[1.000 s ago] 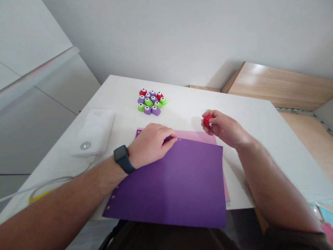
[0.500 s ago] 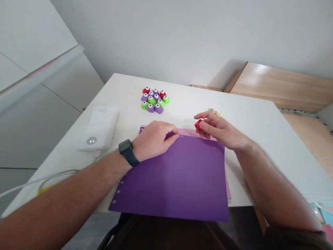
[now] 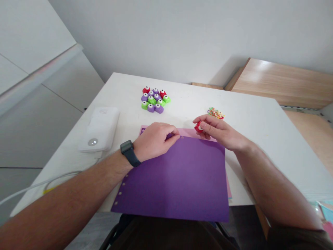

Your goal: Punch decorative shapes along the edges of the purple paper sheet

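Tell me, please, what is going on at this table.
A person's left hand pinches the far edge of a purple sheet, which has small holes near its left edge and overlies a pink sheet. The right hand holds a small red punch near that far edge. Farther back stand clustered punches, with a pile of colourful bits to their right.

a grey wall (image 3: pixel 161 41) stands behind a white table (image 3: pixel 187 100), white cabinets (image 3: pixel 65 118) left, wooden furniture (image 3: pixel 283 81) right.

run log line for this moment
left hand: pinching purple sheet at far edge | right hand: holding red punch | punch cluster: beyond left hand | colored bits: beyond right hand
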A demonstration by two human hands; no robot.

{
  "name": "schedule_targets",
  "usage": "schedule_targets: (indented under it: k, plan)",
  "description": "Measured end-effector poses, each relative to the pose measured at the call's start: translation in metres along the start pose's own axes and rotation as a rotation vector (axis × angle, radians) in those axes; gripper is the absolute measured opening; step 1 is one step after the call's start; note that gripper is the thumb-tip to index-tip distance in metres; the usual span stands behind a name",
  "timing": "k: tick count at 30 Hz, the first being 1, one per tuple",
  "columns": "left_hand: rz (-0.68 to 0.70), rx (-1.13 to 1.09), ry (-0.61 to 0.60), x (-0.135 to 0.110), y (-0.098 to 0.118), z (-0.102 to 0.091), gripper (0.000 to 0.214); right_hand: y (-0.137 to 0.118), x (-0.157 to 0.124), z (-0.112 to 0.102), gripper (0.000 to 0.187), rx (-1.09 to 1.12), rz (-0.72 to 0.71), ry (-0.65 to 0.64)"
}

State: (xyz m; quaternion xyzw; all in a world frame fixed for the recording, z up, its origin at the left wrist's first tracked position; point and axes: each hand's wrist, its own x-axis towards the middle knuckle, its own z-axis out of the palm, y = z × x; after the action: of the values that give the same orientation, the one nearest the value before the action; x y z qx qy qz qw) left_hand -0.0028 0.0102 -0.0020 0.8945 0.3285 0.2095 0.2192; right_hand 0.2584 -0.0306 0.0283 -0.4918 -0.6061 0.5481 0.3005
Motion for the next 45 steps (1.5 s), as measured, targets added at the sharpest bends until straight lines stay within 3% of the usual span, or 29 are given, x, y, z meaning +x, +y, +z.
schedule_targets:
  k: [7,14,37,45]
  plan:
    - [-0.018,-0.022,-0.019,0.0,0.001,0.002,0.017,0.01,0.002,0.001,0.046,-0.304,-0.083,0.013]
    - [-0.024,-0.016,-0.015,0.001,0.001,0.003,0.018,0.007,0.002,0.006,0.039,-0.444,-0.095,-0.034]
    - [-0.002,-0.023,-0.01,-0.001,0.0,0.003,0.016,0.004,0.001,0.014,0.038,-0.377,-0.043,-0.073]
    - [-0.002,-0.032,0.002,-0.001,-0.002,0.003,0.016,0.009,0.002,0.011,0.044,-0.408,-0.048,-0.002]
